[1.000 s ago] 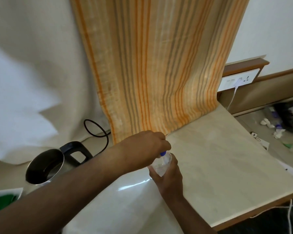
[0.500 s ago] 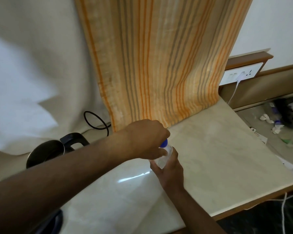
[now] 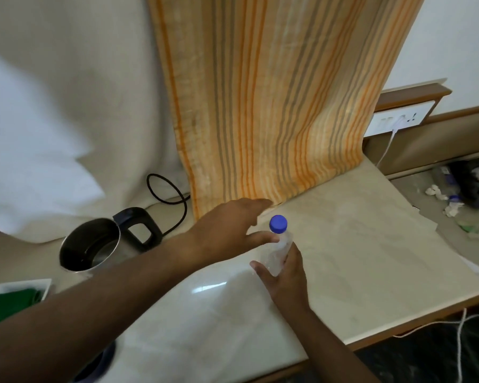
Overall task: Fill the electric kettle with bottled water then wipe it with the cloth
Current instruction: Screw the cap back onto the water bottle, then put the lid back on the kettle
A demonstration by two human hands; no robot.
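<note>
Green cloth (image 3: 3, 304) at far left; electric kettle (image 3: 90, 246) open beside it. Left hand (image 3: 227, 230), now lifted off blue cap (image 3: 278, 224), fingers spread. Right hand (image 3: 285, 275) still gripping water bottle (image 3: 280, 252) on marble counter (image 3: 371, 258).

bottle (image 3: 277, 251): clear, blue-capped, tilted | kettle (image 3: 90, 246): lidless, upright | cloth (image 3: 4, 304): green, left

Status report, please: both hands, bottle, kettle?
Right hand gripping bottle, blue cap on. Left hand open beside cap. Kettle open, left of hands. Nothing between.
</note>
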